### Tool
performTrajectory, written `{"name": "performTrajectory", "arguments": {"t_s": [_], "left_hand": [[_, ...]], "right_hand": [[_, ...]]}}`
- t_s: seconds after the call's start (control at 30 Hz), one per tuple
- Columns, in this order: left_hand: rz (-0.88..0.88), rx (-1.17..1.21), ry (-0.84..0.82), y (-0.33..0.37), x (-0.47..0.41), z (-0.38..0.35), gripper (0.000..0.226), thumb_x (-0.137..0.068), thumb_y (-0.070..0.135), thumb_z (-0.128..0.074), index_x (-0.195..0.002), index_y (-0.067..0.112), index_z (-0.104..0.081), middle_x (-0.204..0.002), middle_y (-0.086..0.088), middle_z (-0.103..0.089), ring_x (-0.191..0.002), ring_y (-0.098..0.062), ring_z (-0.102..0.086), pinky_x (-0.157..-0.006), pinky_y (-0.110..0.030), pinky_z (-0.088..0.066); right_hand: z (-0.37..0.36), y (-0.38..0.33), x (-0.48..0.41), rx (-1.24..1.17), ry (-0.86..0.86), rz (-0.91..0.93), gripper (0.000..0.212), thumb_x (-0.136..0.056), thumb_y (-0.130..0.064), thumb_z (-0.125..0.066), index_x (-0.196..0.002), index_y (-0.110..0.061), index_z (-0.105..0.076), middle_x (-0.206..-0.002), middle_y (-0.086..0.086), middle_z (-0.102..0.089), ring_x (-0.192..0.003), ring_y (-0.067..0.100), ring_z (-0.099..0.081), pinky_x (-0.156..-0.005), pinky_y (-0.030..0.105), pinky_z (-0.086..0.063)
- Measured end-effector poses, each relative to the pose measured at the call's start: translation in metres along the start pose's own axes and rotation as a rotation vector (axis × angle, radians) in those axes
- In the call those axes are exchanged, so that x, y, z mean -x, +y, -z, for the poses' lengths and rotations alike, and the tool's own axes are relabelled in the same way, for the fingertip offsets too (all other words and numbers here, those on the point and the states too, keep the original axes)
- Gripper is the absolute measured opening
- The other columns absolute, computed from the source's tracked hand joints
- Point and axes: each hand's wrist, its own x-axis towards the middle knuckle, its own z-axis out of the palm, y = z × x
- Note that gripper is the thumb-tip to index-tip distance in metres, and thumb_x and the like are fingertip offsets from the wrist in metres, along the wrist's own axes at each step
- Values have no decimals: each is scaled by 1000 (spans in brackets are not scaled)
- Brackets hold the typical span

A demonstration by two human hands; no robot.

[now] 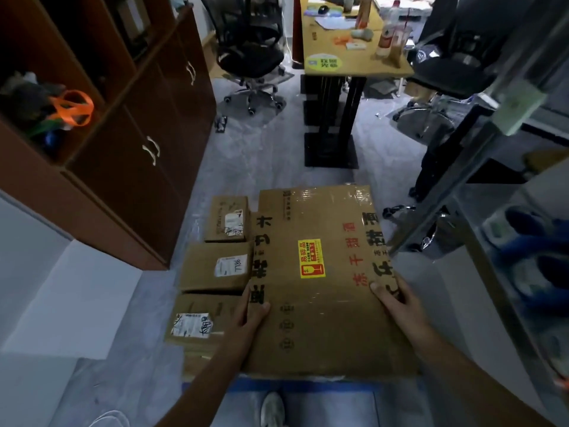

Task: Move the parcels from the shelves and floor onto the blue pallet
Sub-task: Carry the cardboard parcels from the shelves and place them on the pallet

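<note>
- The step in hand is judged to be the setting-down of a large box on the pallet. Whether the box is already rested there or is held just above cannot be told.
- The box is gripped at both sides near its near end. The left hand is curled round the left edge with the thumb laid on top, and the right hand is placed likewise at the right edge.
- Next, the box is probably to be lowered flat, squared against the three small parcels and released, with the hands drawn clear from beneath.
- The box is seen toward the pallet's right side, its near edge just inside the pallet's blue near edge, and its left side touching or just beside the parcels.
- A flat brown carton is shown, covered in glossy clear tape and printed with large black and red characters. A yellow-and-red fragile sticker is fixed on top, so gentle handling is advised.
</note>
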Motion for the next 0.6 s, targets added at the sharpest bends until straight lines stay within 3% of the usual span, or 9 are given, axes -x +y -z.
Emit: {"name": "performTrajectory", "arguments": {"t_s": [0.07, 0.2, 0.33, 0.47, 0.53, 0.6], "left_hand": [[48, -14, 4, -8, -47, 2, 55, -78, 55, -71, -122, 72, -43, -101, 38, -64, -83, 13, -65, -55, -8, -52], [106, -66, -22, -32, -148, 3, 68, -81, 56, -67, -139, 60, -34, -129, 10, -59, -100, -12, -68, -75, -29, -58], [13, -111, 0, -72, -235, -2, 64, -95, 35, -59, -146, 55, -26, -141, 5, -50, -116, -18, -58, -88, -36, -54], [-49, -94, 66, -105, -289, -9, 57, -98, 31, -53, -142, 59, -30, -141, 16, -48, -118, -10, -55, -90, -35, -50], [-56, -81, 67, -117, -299, -14, 54, -95, 41, -56, -138, 64, -32, -128, 33, -53, -111, 2, -58, -88, -30, -51], [-27, -60, 56, -128, -304, -18, 59, -87, 52, -63, -135, 68, -32, -122, 35, -57, -107, 4, -62, -82, -27, -54]], "right_hand": [[-14, 4, -43, 29, -4, -43, 53, -78, -63, -63, -127, -52, -48, -116, -10, -60, -104, 18, -56, -97, 47, -44], [-47, 31, -134, 38, -28, -57, 54, -75, -65, -63, -126, -51, -52, -117, -9, -63, -104, 18, -60, -96, 47, -46], [-82, 76, -215, 1, -3, -64, 46, -76, -60, -67, -118, -44, -61, -108, -15, -66, -99, 10, -63, -76, 27, -47], [-104, 112, -271, -10, -7, -62, 47, -79, -59, -66, -123, -45, -58, -104, -23, -60, -93, 0, -56, -68, 20, -40], [-110, 124, -287, 0, -27, -56, 44, -80, -60, -64, -122, -50, -56, -100, -29, -57, -92, -5, -51, -67, 20, -37], [-113, 137, -295, -1, -42, -44, 40, -81, -57, -65, -120, -53, -55, -99, -32, -59, -94, -6, -53, -73, 23, -42]]}}
